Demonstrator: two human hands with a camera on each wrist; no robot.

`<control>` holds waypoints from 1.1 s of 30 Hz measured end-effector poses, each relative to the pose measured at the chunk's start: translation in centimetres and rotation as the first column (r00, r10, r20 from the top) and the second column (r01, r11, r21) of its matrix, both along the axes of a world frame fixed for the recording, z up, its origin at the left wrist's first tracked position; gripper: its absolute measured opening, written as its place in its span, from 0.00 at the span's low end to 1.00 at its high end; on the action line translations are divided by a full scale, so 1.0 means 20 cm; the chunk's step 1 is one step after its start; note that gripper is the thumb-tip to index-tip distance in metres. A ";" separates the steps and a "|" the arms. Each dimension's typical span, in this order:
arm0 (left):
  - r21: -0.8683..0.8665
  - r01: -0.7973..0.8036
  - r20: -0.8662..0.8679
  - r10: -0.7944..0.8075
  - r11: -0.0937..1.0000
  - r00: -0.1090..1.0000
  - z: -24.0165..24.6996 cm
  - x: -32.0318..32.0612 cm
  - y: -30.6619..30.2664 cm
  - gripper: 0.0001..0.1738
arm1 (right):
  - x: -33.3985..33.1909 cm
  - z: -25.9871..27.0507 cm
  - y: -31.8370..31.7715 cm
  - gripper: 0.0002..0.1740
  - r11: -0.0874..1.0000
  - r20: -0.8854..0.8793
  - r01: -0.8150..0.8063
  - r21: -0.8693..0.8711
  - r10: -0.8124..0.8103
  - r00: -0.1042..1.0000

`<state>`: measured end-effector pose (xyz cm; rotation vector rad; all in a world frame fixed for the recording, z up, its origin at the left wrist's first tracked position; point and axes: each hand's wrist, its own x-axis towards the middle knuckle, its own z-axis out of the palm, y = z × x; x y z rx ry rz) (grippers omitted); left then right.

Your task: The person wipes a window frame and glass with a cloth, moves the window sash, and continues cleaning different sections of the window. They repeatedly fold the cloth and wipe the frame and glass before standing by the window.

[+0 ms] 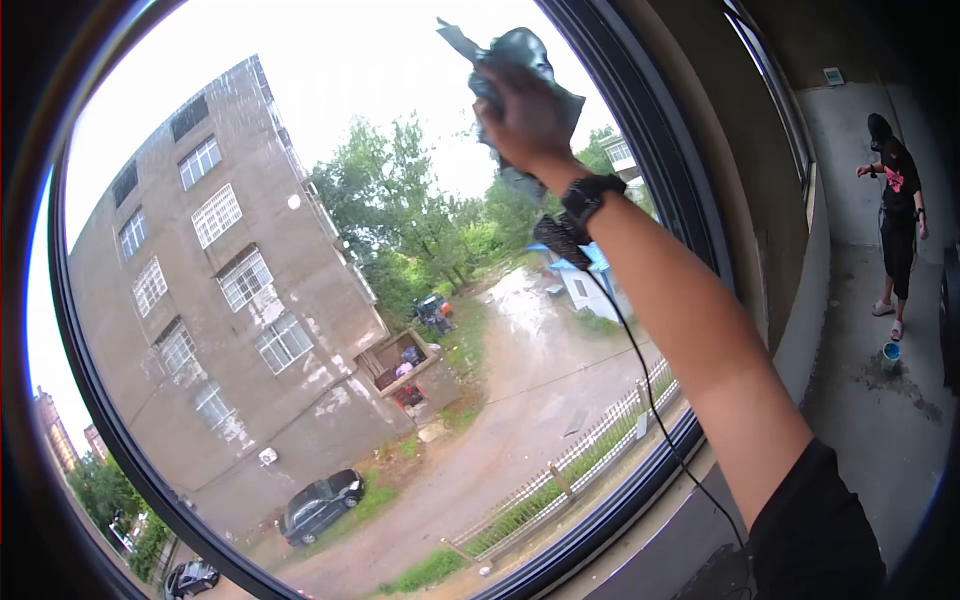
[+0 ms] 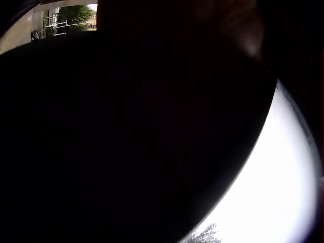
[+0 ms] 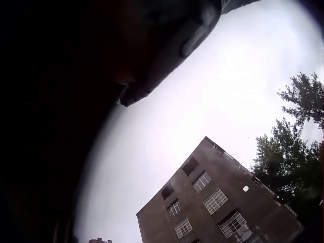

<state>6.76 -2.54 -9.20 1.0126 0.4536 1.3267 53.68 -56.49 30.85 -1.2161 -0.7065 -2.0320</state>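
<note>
In the head view my right hand [image 1: 525, 115] is raised high against the window glass [image 1: 330, 90]. It grips a crumpled grey-green cloth [image 1: 525, 48], which bulges out above the fingers and hangs below the palm. The right wrist view shows the dark underside of the hand and a dim edge of the cloth at the top, over the pane. My left hand is outside the head view. A dim patch of skin [image 2: 238, 30] shows at the top of the left wrist view, and its fingers are lost in shadow.
The dark window frame [image 1: 690, 150] curves close beside the right forearm. A black cable [image 1: 640, 350] hangs from the wrist camera. To the right, another person [image 1: 897, 200] stands near a small bucket [image 1: 891, 355] on the floor. A building, trees and cars are outside.
</note>
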 end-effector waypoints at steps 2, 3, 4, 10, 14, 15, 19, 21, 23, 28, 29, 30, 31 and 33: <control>-0.025 0.017 0.016 -0.016 1.000 1.000 -0.03 -0.02 0.03 0.27 | 0.24 -0.24 -0.27 0.23 0.990 -0.204 0.088 0.110 -0.065 0.977; -0.025 0.037 0.018 -0.036 0.999 0.999 -0.05 -0.04 0.05 0.27 | 0.40 -0.39 -0.36 0.25 0.964 -0.237 0.140 0.228 -0.085 0.968; 0.078 0.032 0.016 -0.033 0.996 0.999 -0.12 -0.06 0.18 0.30 | 0.46 -0.51 -0.46 0.26 0.966 -0.297 0.161 0.201 -0.096 0.950; 0.175 0.158 0.013 -0.162 0.972 0.987 -0.16 0.01 0.17 0.38 | 0.48 -0.31 -0.30 0.35 0.941 -0.445 0.287 0.182 -0.181 0.877; 0.287 0.091 -0.034 -0.085 0.954 0.996 -0.14 0.08 0.01 0.38 | -0.08 0.03 0.25 0.32 0.984 -0.266 0.165 0.067 -0.142 0.954; 0.358 0.120 -0.038 -0.114 0.926 0.993 -0.10 0.10 -0.03 0.37 | -0.19 0.12 0.40 0.30 0.978 -0.151 0.192 0.081 -0.178 0.972; 0.343 0.181 -0.123 -0.147 0.922 0.981 -0.13 0.14 -0.06 0.36 | -0.75 0.34 0.99 0.22 0.997 0.261 0.051 0.051 -0.063 0.963; 0.428 0.168 -0.104 -0.136 0.888 0.985 -0.11 0.17 -0.05 0.38 | -1.31 0.26 1.17 0.04 0.997 0.191 -0.056 0.053 0.045 0.981; 0.495 0.165 -0.096 -0.135 0.853 0.986 -0.03 0.16 -0.15 0.39 | -1.49 0.30 1.39 0.07 0.988 0.190 -0.144 -0.054 0.151 0.970; 0.530 0.148 -0.072 -0.130 0.835 0.989 0.03 0.15 -0.23 0.38 | -1.86 0.27 1.83 0.11 0.954 0.054 -0.157 -0.254 0.176 0.983; 0.533 0.162 -0.077 -0.143 0.830 0.987 0.03 0.14 -0.22 0.38 | -1.83 0.31 1.89 0.11 0.958 0.050 -0.145 -0.249 0.162 0.986; 0.539 0.146 -0.063 -0.133 0.829 0.989 0.04 0.15 -0.23 0.38 | -1.77 0.35 1.94 0.10 0.974 0.253 -0.145 -0.176 0.187 0.949; 0.545 0.128 -0.048 -0.122 0.829 0.991 0.04 0.15 -0.23 0.38 | -1.72 0.38 1.96 0.09 0.982 0.448 -0.160 -0.105 0.190 0.873; 0.539 0.135 -0.076 -0.112 0.831 0.991 0.04 0.14 -0.23 0.38 | -1.80 0.38 1.74 0.08 0.944 0.125 -0.086 -0.318 0.132 0.983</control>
